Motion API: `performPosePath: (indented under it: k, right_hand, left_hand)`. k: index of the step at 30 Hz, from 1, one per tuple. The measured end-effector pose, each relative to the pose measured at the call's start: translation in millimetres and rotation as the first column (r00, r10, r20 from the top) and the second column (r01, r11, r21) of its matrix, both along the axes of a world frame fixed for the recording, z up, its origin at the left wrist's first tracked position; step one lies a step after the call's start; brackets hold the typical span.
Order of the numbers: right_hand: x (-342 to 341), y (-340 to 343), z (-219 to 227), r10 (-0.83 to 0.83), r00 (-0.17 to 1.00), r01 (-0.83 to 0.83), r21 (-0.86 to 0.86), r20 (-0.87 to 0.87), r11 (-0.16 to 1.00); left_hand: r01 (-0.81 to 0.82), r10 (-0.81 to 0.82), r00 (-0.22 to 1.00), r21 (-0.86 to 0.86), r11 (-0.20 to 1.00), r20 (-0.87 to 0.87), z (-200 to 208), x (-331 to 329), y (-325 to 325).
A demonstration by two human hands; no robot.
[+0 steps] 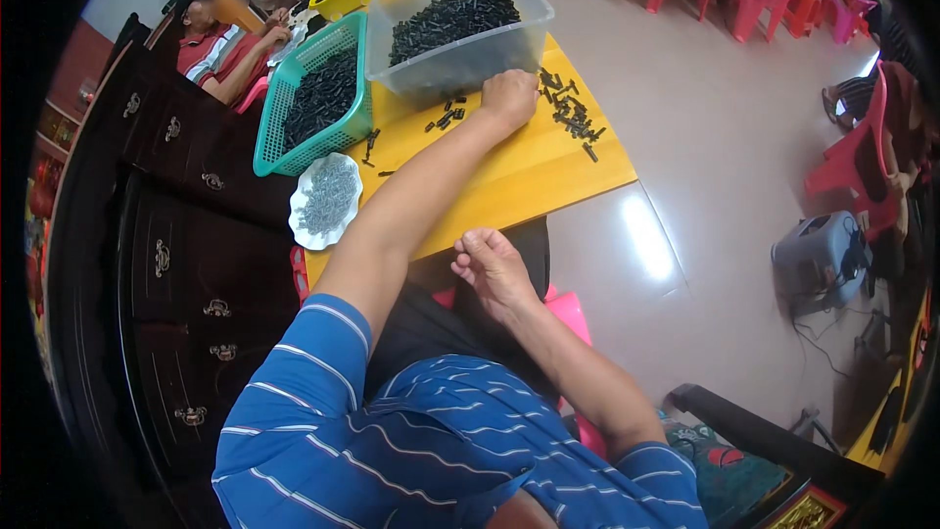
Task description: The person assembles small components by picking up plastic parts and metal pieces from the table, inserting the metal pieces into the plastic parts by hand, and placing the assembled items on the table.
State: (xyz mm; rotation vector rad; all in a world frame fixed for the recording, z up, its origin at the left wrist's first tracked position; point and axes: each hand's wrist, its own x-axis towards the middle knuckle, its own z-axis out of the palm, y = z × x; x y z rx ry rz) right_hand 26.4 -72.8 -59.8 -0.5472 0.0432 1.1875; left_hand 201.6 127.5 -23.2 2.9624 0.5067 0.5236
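My left hand (pixel 511 100) reaches across the yellow table (pixel 460 191) to just in front of a clear plastic bin (pixel 455 69). Its fingers are curled closed, and whatever they hold is hidden. Beside it, to the right, lies a loose cluster of small black cylindrical parts (pixel 573 113); a few more black parts (pixel 447 116) sit to its left. Closer to me, my right hand (pixel 497 269) is raised past the table's near edge, above my lap. Thumb and fingers are pinched together there, with anything between them too small to make out.
A teal basket (pixel 266 142) of black parts and a white scalloped dish (pixel 298 198) of small silvery pieces stand at the left. Further back is a yellow basket (pixel 345 2), near a seated person (pixel 220 54). Dark drawers (pixel 211 255) flank the left side; pink chairs (pixel 852 162) stand right.
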Motion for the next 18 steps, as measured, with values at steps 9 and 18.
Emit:
performPosePath:
  k: [9, 18]
  right_hand:
    - [-0.6, -4.5, -1.6, -0.056, 0.997, 0.06, -0.067, 0.059, 0.996]
    - [-18.0, -12.2, 23.7, 0.178, 0.807, -0.117, -0.144, 0.563, 0.983]
  left_hand:
    - [0.169, -0.14, 0.977, -0.176, 0.97, 0.163, 26.8, -117.8, -37.3]
    - [0.2, -0.184, 0.98, -0.311, 0.929, 0.078, 58.7, -297.5, -73.8]
